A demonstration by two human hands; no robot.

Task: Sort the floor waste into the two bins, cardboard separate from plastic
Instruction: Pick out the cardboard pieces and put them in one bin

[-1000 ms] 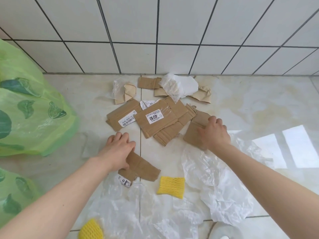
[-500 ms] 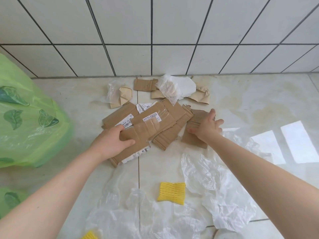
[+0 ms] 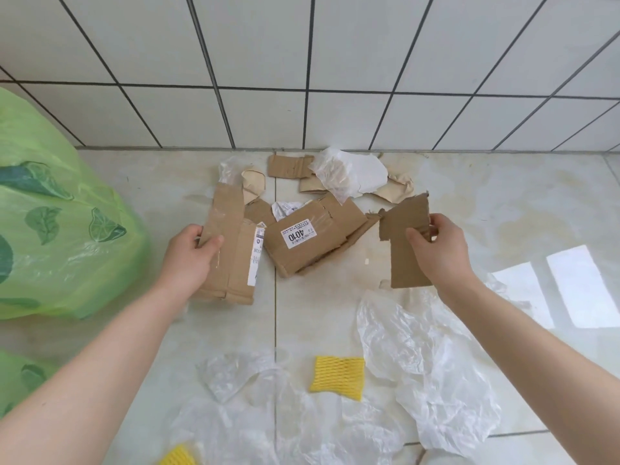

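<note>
My left hand (image 3: 189, 255) grips a long folded cardboard strip (image 3: 231, 250) with a white label, lifted upright off the floor. A torn brown cardboard piece (image 3: 404, 246) is pinched in my right hand (image 3: 439, 245), raised above the tiles. Between them lies a cardboard stack (image 3: 312, 236) bearing a "4010" label. Smaller cardboard scraps (image 3: 288, 166) and crumpled white plastic (image 3: 349, 174) sit by the wall. Clear plastic film (image 3: 432, 374) and a yellow foam net (image 3: 337, 380) lie nearer me. A green bin bag (image 3: 53, 229) stands at the left.
A second green bag (image 3: 20, 380) shows at the lower left edge. Another yellow foam net (image 3: 177, 456) peeks in at the bottom. More clear film (image 3: 268, 421) covers the near floor. The tiled wall (image 3: 302, 62) closes off the far side.
Both hands lifted their cardboard pieces off the floor. The left strip swung upright and left of the stack; the right piece came up off the pile's right edge.
</note>
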